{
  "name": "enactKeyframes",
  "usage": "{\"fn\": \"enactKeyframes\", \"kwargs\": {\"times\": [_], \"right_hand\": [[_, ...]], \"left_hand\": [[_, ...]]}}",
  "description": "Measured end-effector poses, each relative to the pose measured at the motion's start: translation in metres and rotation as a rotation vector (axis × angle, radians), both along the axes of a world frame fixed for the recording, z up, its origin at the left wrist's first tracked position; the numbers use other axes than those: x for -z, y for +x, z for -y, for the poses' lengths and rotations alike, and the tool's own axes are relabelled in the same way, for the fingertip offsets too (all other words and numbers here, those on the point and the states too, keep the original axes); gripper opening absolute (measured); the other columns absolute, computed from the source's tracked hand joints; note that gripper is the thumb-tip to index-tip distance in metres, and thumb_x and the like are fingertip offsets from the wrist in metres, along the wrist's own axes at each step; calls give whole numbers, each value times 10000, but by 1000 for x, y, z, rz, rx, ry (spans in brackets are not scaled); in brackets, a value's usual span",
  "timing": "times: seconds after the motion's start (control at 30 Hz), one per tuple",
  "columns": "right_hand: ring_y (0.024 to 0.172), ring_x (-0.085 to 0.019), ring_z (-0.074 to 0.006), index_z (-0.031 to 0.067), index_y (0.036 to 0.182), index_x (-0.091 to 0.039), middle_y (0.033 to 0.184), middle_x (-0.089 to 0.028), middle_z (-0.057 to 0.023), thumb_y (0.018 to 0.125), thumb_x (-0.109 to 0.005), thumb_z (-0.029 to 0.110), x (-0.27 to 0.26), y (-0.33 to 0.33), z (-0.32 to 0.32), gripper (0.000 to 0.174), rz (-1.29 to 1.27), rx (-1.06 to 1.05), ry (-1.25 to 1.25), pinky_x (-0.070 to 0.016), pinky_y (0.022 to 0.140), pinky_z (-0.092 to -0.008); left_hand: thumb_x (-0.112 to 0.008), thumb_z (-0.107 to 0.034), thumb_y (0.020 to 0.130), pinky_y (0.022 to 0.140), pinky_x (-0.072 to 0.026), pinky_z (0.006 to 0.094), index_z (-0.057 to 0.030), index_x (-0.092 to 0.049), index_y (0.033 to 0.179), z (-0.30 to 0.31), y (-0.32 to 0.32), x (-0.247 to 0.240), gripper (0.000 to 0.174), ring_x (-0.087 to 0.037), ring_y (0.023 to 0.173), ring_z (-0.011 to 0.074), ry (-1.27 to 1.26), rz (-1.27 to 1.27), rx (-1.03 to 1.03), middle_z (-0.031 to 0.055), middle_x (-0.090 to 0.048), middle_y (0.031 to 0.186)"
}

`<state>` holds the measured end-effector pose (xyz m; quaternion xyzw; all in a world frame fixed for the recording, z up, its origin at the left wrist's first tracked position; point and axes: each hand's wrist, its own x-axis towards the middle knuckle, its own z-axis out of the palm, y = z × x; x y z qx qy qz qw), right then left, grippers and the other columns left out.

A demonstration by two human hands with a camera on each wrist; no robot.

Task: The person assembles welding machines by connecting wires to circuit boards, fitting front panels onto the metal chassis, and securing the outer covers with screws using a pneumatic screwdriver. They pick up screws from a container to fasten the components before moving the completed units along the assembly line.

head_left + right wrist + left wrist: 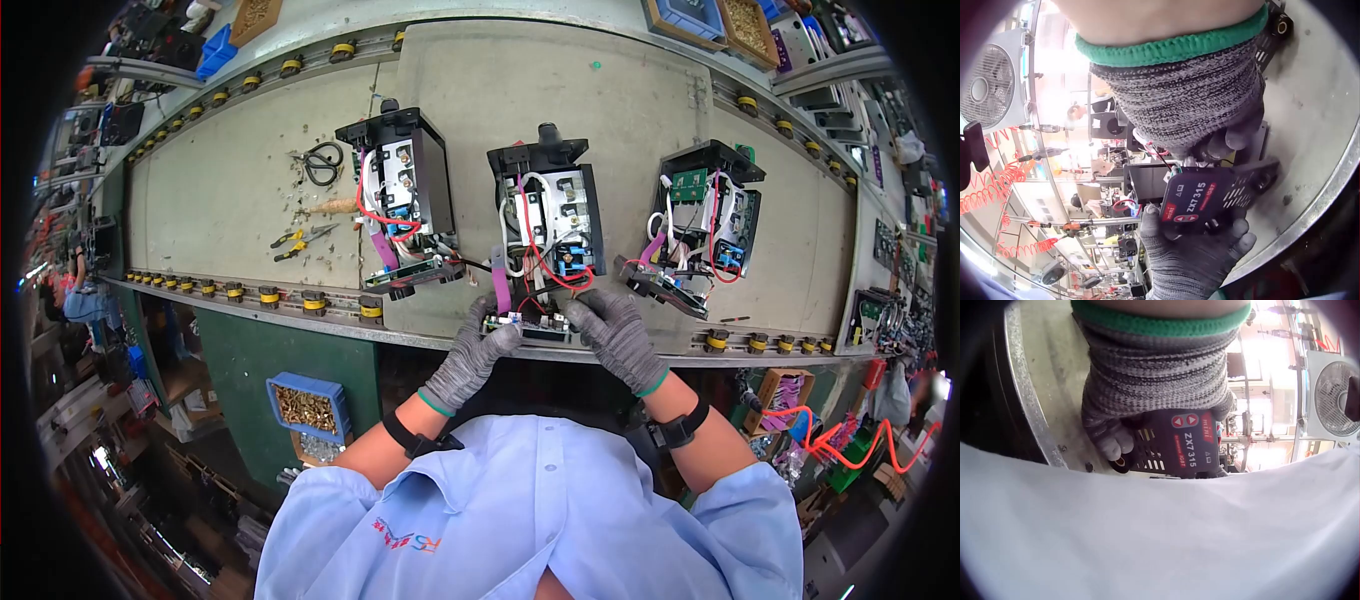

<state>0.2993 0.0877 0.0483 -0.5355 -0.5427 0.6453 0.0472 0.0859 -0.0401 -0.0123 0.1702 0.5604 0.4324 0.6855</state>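
Observation:
Nearest the person, a small black front panel (545, 329) marked ZX7 315 stands at the bench edge, wired to the middle open-framed device (556, 208). My left hand (468, 357), in a grey knit glove, grips the panel's left end; the left wrist view shows fingers (1110, 447) curled at the vented end of the panel (1175, 447). My gloved right hand (622, 342) is at the panel's other end, beside red wires. In the right wrist view its fingers (1229, 141) are bent close to the panel (1200, 197); what they touch is hidden.
Similar open devices stand left (403, 180) and right (700, 225). Black-handled scissors (323, 164) and yellow-handled pliers (300, 240) lie at the left among scraps. Roller rails (314, 301) line the bench edge. Below are a blue bin of screws (308, 408) and a coiled red hose (850, 440).

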Motion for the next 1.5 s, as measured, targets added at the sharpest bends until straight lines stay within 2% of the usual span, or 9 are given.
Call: {"fn": "enactKeyframes", "kwargs": {"times": [0.07, 0.13, 0.23, 0.57, 0.67, 1.03, 1.13, 1.37, 1.5], "right_hand": [[624, -609, -232, 62, 1036, -726, 746, -652, -126, 986, -661, 361, 6, 2, -7, 310, 17, -111, 80, -490, 620, -379], [726, -647, -366, 100, 1035, -732, 800, -666, -182, 984, -636, 351, 25, 5, -13, 274, -43, -370, 605, -504, 710, -470], [833, -661, -401, 90, 1012, -726, 835, -684, -180, 981, -628, 318, 22, 8, -24, 249, -35, -524, 604, -504, 766, -511], [832, -662, -362, 49, 1156, -615, 844, -642, -166, 865, -739, 364, -28, 5, -15, 447, 189, -848, 729, -522, 723, -486], [770, -659, -337, 65, 964, -623, 814, -639, -140, 836, -756, 393, -23, -3, -14, 376, 234, -867, 825, -513, 690, -479], [800, -669, -330, 65, 1139, -631, 898, -661, -128, 843, -769, 267, -4, 16, 10, 385, 261, -688, 835, -522, 716, -463], [1037, -662, -332, 72, 1317, -582, 1125, -672, -136, 895, -681, 183, -8, 23, 11, 448, 300, -481, 403, -527, 908, -462], [1020, -648, -396, 43, 1278, -596, 1080, -672, -198, 904, -632, 121, 110, 25, 8, 383, 333, -171, 545, -516, 918, -491], [1022, -653, -410, 26, 1223, -628, 1052, -681, -242, 904, -634, 105, 135, 20, -2, 329, 234, -75, 402, -509, 905, -497]], "left_hand": [[-820, -521, 823, 849, -590, 328, -21, -383, 1455, 0, 1, 1, 917, -645, 1000, 167, 1, 7, -34, 86, -586, 1186], [-815, -526, 825, 846, -591, 326, -18, -388, 1449, 1, 2, 2, 911, -645, 1001, 167, -6, 10, -43, 86, -590, 1184], [-805, -534, 831, 845, -594, 327, -15, -396, 1440, -2, 5, -4, 900, -645, 1001, 167, -14, 17, -55, 84, -598, 1176], [-765, -410, 898, 859, -555, 298, -47, -429, 1406, -5, 5, -7, 709, -627, 1002, 128, -44, 31, -64, 64, -590, 1173], [-757, -493, 878, 868, -604, 348, -22, -366, 1454, -1, 7, 2, 841, -653, 1044, 173, -36, -19, -90, 90, -622, 1199], [-768, -603, 836, 753, -618, 354, -36, -359, 1457, -12, -8, -4, 936, -691, 962, 189, -102, -42, 88, 111, -639, 1191], [-766, -642, 817, 730, -602, 331, -28, -313, 1538, -13, -16, -14, 1049, -673, 891, 175, -200, -124, 286, 117, -645, 1135], [-742, -654, 845, 700, -548, 279, -51, -327, 1540, -10, -4, -13, 1010, -619, 877, 126, -47, -158, 302, 97, -620, 1099], [-737, -659, 842, 992, -523, 394, -50, -286, 1578, -17, -16, -33, 1056, -625, 1177, 252, 88, -379, 526, 188, -614, 1283]]}}
